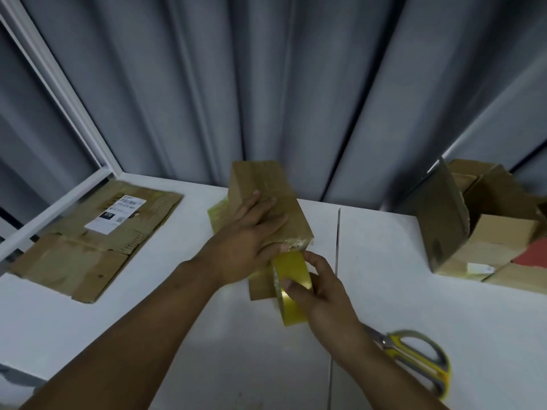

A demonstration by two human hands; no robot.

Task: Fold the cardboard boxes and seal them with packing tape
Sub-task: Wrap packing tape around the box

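I judge this to be mid-seal on one box (268,199), with most of the job left. The box is folded into shape and sits in the middle of the table (148,321), its long side running from far to near. My left hand (248,235) lies flat on its top with the fingers straight, pressing it down, and the thumb reaches toward the near end. My right hand (321,291) grips the tape (291,287) just off that near end, fingers curled round the roll. A crinkled bit of clear strip shows at the near top corner, so the tape seems to be stuck there and not yet cut. A gloss along the top may be a strip already laid, though I cannot be sure. The scissors (414,355) lie near right on the table, close behind my right wrist and untouched, so cutting appears to be the next need. On the left, flat cardboard (88,241) with a white label lies unfolded, which I take as work to come. Far right stands an open carton (444,223) holding smaller boxes; I cannot tell whether those are sealed.
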